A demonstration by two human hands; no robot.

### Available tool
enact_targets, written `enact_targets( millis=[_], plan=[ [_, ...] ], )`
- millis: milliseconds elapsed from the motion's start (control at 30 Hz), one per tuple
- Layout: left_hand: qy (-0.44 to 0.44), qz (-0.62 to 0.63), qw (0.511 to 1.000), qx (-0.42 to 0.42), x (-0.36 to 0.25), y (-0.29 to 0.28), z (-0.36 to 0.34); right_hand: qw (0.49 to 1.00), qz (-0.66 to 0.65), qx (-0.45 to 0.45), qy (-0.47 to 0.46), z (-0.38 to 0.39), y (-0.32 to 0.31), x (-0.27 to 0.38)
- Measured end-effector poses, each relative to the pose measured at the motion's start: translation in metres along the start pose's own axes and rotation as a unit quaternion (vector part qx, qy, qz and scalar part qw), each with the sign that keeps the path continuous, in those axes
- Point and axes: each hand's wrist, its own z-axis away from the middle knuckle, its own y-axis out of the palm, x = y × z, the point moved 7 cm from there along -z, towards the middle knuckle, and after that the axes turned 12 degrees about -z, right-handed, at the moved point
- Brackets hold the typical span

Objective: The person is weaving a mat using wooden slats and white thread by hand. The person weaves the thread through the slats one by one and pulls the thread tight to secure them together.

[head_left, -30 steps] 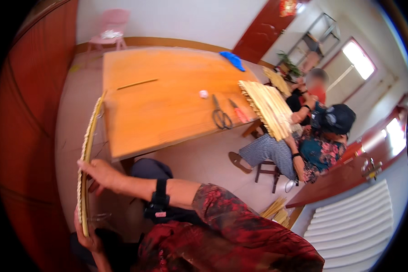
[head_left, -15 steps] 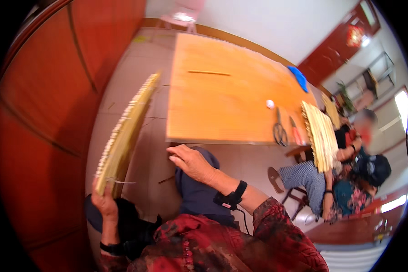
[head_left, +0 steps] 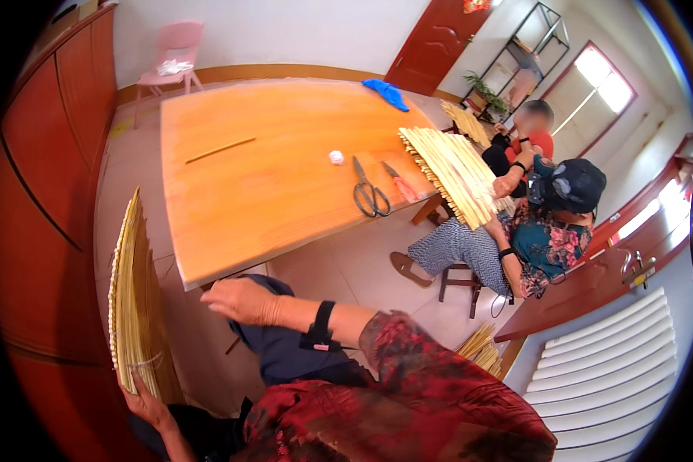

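My left hand (head_left: 148, 402) grips the lower end of a bundle-like mat of straw-coloured strips (head_left: 138, 277), held upright on edge at the left, a white cord near its bottom. Apart from it, my right hand (head_left: 239, 300) hovers over my dark-trousered leg by the front corner of the orange wooden table (head_left: 231, 200), fingers loosely extended and holding nothing. On the table lie a thin stick (head_left: 219, 150), a small white ball (head_left: 336, 157), black-handled scissors (head_left: 366, 192), red-handled pliers or snips (head_left: 400, 182) and a blue cloth (head_left: 385, 92).
Red cabinets (head_left: 54, 169) line the left; a pink chair (head_left: 173, 58) stands behind. At right, a seated co-worker (head_left: 547, 231) holds another slatted mat (head_left: 446, 173), with a second person (head_left: 539, 138) beyond. Loose strips (head_left: 477, 350) lie on the floor near a radiator (head_left: 600, 369).
My right hand has left the mat and moved rightward toward the table corner. My left hand keeps hold of the mat, which shows more of its broad side. The camera view has shifted.
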Motion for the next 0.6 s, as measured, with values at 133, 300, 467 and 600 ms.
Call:
enact_targets(
  millis=[133,300,467,600],
  plan=[
    [0.025,-0.06,0.998,0.004,-0.008,0.002,0.003,0.997,0.059,-0.007,-0.046,-0.003,0.007,0.019],
    [0.046,-0.114,0.992,0.01,-0.021,0.007,0.006,0.997,0.058,-0.021,-0.05,-0.003,0.007,0.019],
    [0.033,-0.09,0.995,-0.019,-0.012,0.002,0.003,0.995,0.079,-0.031,-0.052,-0.006,0.005,0.018],
    [0.029,-0.083,0.996,-0.013,0.001,0.002,0.002,0.995,0.081,-0.03,-0.054,-0.006,0.007,0.016]
  ],
)
